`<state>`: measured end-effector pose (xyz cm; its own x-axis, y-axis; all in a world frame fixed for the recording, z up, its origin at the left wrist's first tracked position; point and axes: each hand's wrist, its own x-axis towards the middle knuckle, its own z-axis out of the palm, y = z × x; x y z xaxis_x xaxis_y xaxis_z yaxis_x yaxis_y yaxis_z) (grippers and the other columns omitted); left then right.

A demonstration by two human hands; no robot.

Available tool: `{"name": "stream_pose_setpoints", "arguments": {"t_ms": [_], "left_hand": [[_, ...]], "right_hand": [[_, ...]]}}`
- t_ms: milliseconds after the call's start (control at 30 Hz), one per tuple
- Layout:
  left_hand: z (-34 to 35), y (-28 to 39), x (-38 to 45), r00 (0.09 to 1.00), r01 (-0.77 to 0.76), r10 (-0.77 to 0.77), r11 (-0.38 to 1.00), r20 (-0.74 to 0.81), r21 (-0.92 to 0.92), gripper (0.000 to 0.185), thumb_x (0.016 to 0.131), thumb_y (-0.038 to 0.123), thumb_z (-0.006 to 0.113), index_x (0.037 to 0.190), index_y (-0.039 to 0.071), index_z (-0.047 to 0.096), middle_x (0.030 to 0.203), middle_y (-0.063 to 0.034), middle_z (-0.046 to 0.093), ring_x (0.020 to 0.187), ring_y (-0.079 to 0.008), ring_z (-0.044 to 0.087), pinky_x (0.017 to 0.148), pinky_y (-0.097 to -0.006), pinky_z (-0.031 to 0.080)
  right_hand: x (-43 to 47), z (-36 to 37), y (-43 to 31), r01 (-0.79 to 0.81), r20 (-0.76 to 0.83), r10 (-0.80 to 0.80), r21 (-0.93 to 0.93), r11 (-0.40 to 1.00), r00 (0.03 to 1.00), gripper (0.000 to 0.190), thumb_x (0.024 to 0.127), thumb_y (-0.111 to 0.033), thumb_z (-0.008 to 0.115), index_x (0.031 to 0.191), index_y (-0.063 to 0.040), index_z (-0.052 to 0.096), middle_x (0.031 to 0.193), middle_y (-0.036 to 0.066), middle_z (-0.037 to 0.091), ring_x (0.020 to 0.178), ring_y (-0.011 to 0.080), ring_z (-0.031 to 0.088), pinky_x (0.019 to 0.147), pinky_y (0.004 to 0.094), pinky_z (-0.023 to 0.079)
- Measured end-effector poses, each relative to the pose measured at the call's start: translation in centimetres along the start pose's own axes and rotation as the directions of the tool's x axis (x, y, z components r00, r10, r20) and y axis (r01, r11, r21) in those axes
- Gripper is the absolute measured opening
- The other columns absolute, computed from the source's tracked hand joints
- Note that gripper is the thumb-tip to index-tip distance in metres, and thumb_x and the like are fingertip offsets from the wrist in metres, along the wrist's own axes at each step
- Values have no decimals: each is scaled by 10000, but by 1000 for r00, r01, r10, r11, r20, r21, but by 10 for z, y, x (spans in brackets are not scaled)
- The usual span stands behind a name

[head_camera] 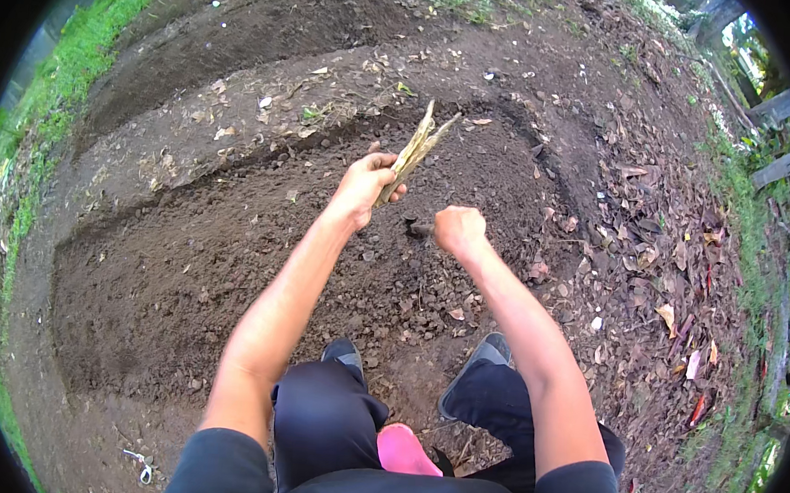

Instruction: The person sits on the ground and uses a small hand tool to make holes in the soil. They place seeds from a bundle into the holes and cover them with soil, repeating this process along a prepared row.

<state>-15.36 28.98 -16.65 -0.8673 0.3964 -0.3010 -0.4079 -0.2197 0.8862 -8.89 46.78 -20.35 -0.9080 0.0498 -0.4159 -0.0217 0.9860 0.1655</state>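
Note:
My left hand (371, 181) grips a small bundle of dry, yellowish-brown plant stalks (415, 148), their split ends pointing up and away. It hovers over the loose dark soil of a dug garden bed (186, 287). To its right, my right hand (460, 229) is a closed fist, low above the same soil. From the fist's left side a small hand tool (421, 229) juts out, its dark end close to the soil; most of it is hidden in the fist.
My shoes (487, 356) stand at the bed's near edge, with a pink object (407, 450) between my legs. Dry leaves (642, 250) litter the ground to the right. Another soil bed (266, 31) lies beyond a leaf-strewn strip. Wooden boards (782, 167) stand at the far right.

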Motion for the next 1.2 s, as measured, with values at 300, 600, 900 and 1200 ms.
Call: {"name": "stream_pose_setpoints", "arguments": {"t_ms": [300,600,900,1200], "left_hand": [[-39,-53,4,994,6,-21,991,-110,-137,353,881,-24,481,1231,-60,494,1008,-120,607,772,-172,627,625,-275,516],[-77,-26,-4,954,-129,78,978,-289,-165,349,895,-19,481,1239,-74,472,1006,-130,602,749,-165,627,609,-261,518],[-93,-37,-4,946,-122,60,977,-317,-177,351,883,-19,489,1231,-67,481,1001,-126,612,747,-175,638,610,-265,524],[-102,-39,-8,949,-85,28,982,-315,-168,349,897,-17,480,1243,-59,472,993,-129,617,770,-174,634,634,-273,526]], "right_hand": [[-47,44,-34,87,-203,-86,-3,996,975,124,743,-116,621,780,-89,737,777,81,707,738,218,703,640,329,565],[-10,-70,15,19,-88,-19,-1,1000,996,258,849,-166,590,1042,-274,721,839,96,705,750,259,698,694,374,571],[101,-18,-32,280,-167,-325,-247,928,931,154,798,-155,590,799,-124,741,831,79,717,798,223,705,658,352,559],[116,34,-39,277,-143,-307,-196,940,941,161,801,-146,587,785,-109,742,827,103,714,803,241,705,692,341,562]]}}
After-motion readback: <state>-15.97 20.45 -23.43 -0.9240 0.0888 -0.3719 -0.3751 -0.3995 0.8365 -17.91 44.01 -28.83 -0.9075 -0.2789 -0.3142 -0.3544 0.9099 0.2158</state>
